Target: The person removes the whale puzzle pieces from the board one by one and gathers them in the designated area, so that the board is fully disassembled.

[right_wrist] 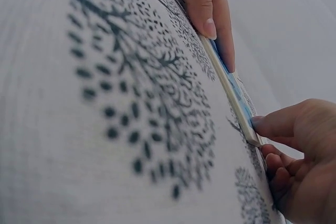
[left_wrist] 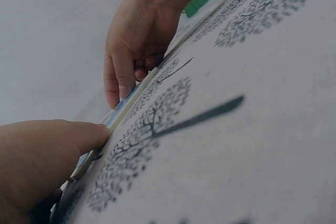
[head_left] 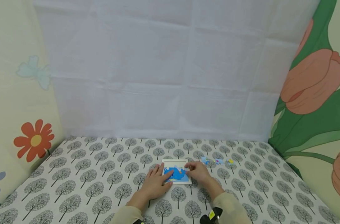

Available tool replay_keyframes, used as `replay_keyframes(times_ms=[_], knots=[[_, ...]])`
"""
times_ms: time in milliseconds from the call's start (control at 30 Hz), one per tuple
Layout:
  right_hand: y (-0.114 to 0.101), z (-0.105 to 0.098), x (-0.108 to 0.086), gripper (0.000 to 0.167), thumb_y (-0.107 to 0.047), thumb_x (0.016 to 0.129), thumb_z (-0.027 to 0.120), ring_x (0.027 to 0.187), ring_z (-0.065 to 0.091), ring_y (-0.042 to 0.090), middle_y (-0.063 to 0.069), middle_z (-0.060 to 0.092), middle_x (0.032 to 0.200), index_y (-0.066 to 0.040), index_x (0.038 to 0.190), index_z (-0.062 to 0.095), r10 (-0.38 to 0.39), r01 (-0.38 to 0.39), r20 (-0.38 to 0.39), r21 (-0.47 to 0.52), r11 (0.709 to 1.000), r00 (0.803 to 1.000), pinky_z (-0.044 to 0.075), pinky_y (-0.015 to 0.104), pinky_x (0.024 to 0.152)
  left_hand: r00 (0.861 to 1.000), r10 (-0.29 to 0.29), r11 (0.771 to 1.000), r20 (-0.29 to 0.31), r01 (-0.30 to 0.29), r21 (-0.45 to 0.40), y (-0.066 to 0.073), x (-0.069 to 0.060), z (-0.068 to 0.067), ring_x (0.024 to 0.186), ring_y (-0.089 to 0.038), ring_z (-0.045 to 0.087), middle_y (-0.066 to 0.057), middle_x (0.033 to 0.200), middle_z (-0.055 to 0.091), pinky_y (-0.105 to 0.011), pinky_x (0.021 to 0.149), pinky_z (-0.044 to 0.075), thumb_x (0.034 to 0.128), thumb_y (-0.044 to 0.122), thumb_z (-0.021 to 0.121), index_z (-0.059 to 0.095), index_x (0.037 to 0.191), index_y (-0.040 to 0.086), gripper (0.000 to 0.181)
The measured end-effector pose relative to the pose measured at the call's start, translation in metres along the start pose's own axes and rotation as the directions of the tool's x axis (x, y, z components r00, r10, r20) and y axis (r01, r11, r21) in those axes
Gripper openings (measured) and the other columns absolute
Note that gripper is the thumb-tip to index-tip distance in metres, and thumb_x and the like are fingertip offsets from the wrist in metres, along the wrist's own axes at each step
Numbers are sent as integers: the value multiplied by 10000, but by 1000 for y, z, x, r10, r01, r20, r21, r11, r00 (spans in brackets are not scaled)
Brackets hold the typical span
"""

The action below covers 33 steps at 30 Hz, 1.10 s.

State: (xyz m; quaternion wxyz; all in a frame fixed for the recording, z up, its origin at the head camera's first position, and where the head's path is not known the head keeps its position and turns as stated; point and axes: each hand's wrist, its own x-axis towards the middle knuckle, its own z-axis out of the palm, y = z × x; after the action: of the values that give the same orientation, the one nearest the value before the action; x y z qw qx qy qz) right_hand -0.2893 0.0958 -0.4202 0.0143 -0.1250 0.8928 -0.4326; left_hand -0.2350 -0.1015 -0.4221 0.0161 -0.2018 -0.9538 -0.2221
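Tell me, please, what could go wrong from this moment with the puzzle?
The board might slide on the cloth if the right hand pushes too hard at its right edge. The left hand lies partly over the blue picture, so a slip might disturb it. Three loose pieces lie beyond the right hand; a careless sweep could scatter them.

Frame (head_left: 175,161), 2 sides blocked by hands (head_left: 156,183) (head_left: 200,172)
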Motion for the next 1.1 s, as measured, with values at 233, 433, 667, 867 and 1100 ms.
replay_keyframes(times_ms=[233,433,667,867,1100], knots=[[1,1,0,168,-33,735,648,589,395,156,19,454,678,-62,900,646,-11,11,-1,14,1000,1000,356,275,499,1000,5,1000,-7,-5,-1,0,-1,0,1245,-394,110,-228,1375,176,-535,974,89,888,351,438,431,1293,160,448],[2,2,0,169,-18,735,645,584,390,153,19,450,676,-49,901,643,-32,32,-4,26,999,999,352,270,490,1000,2,1000,-11,-2,11,0,-1,-1,1244,-394,114,-224,1376,178,-531,975,95,888,357,434,433,1292,162,448],[2,1,-1,180,-2,731,645,599,390,154,24,445,690,-41,907,640,-31,32,-10,36,999,999,358,270,495,1000,-10,1000,-11,10,23,2,-1,0,1248,-387,109,-217,1378,178,-526,979,87,886,357,436,435,1290,171,445],[1,0,-1,172,-4,735,640,601,391,157,25,446,696,-45,902,639,-39,40,-11,32,999,999,361,272,490,1000,-19,1000,-5,19,20,3,-2,-1,1250,-383,102,-213,1382,170,-524,982,79,886,358,432,430,1293,177,446],[2,2,2,145,-1,732,640,690,463,156,20,507,767,-58,865,651,-14,18,-51,77,997,999,425,278,563,1000,-13,1000,-11,13,15,3,-3,-1,1248,-387,105,-218,1380,170,-525,981,80,887,354,432,429,1294,169,446]])
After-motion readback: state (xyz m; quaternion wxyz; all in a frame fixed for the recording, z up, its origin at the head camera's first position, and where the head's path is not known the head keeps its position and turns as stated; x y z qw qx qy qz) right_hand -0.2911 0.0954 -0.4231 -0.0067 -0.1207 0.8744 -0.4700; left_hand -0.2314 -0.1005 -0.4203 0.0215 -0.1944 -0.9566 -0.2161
